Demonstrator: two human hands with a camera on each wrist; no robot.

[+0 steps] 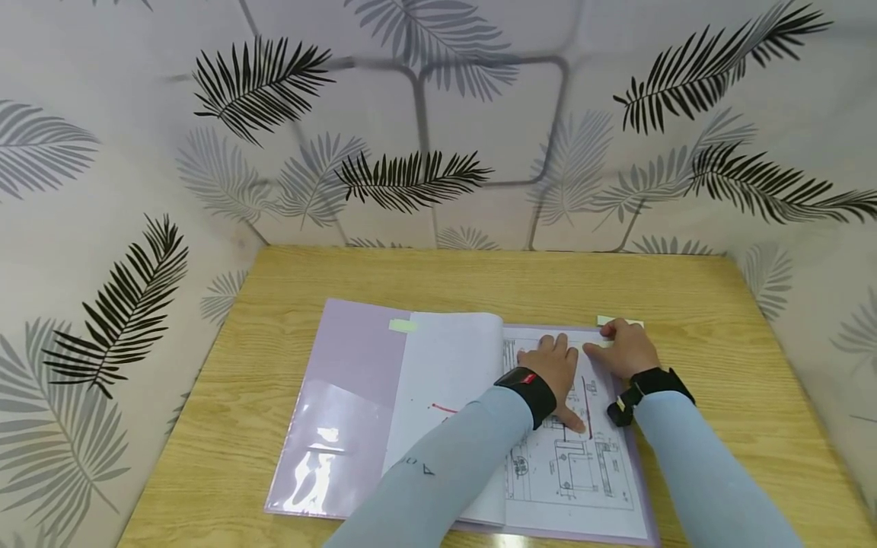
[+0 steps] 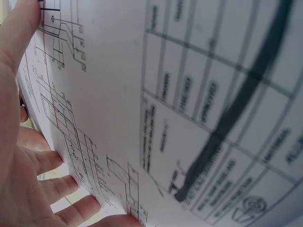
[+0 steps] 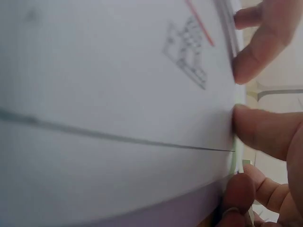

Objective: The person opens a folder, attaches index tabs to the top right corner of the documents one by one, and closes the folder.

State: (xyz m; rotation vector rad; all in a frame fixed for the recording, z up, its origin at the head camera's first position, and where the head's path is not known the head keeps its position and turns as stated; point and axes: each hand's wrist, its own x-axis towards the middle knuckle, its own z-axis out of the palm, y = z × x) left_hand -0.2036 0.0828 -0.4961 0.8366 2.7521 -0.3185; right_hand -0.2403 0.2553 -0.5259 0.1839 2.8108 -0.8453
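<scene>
An open lilac folder (image 1: pixel 352 365) holds white sheets. On its right side lies a technical drawing (image 1: pixel 569 487) with black lines and red marks. My left hand (image 1: pixel 556 373) rests spread on this drawing; its separate fingertips meet the paper in the left wrist view. My right hand (image 1: pixel 626 352) is at the drawing's upper right corner, its curled fingers at a pale green sticky note (image 1: pixel 636 323). In the right wrist view the right thumb (image 3: pixel 260 130) touches the page edge, with a gap to the bent finger below; the hand partly hides the note.
Another pale green sticky note (image 1: pixel 403 326) sits at the edge of the turned white page (image 1: pixel 448 358). The folder lies on a wood-grain table (image 1: pixel 226 426). Leaf-patterned fabric (image 1: pixel 479 213) stands behind the table and along its sides.
</scene>
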